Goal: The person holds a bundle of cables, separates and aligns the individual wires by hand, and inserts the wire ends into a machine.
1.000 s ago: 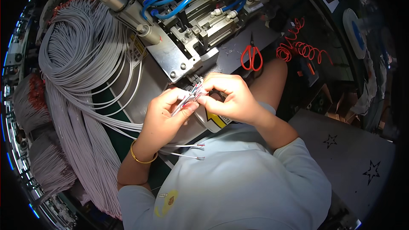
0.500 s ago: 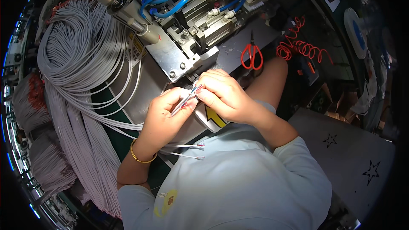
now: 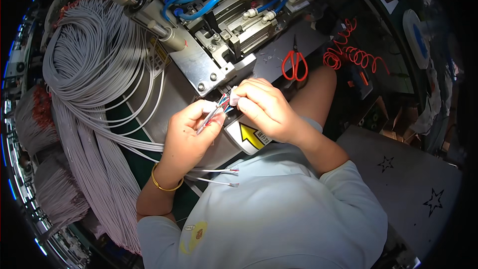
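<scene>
Left hand [image 3: 191, 129] is pinching the grey cable [image 3: 211, 115], long axis slanting up-right toward the right hand [image 3: 264, 107], which is gripping its coloured wire ends [image 3: 226, 102] just below the metal press [image 3: 209, 65].

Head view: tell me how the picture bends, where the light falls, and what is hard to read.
Head view: strong fisheye, black corners, machine edges bow; light falls brightly on both hands, left hand and right hand; the rim is dim; the thin coloured wires between them are too fine to count.
</scene>
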`<state>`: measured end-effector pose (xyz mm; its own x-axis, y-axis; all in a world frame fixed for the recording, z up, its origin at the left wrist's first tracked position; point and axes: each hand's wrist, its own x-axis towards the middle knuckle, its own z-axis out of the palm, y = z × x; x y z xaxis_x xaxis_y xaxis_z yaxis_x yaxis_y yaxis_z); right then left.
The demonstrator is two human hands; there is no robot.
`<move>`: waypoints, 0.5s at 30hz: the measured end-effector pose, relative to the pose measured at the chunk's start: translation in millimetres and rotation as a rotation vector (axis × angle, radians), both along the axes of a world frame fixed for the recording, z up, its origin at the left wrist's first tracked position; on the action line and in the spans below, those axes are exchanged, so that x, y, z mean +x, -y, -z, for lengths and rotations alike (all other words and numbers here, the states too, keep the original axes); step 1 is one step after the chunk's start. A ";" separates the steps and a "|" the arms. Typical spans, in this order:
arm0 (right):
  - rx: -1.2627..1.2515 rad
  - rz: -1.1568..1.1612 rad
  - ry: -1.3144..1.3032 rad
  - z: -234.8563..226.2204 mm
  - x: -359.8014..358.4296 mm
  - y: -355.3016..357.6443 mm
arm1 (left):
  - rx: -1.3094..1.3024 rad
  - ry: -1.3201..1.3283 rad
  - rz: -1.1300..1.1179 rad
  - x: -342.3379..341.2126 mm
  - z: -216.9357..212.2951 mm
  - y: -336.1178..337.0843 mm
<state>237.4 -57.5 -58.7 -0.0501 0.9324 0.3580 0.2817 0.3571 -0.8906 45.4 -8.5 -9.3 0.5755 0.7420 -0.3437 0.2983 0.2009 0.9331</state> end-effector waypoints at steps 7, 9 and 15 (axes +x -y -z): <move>0.003 -0.012 0.029 -0.2 -4.5 -0.9 | 0.089 0.069 0.040 0.8 6.0 -1.8; 0.013 0.009 0.019 5.3 -3.6 -0.4 | 0.088 -0.107 0.099 0.2 1.8 -5.6; -0.236 0.097 -0.012 27.9 6.3 -4.2 | 0.432 -0.312 0.103 -3.8 17.2 -4.1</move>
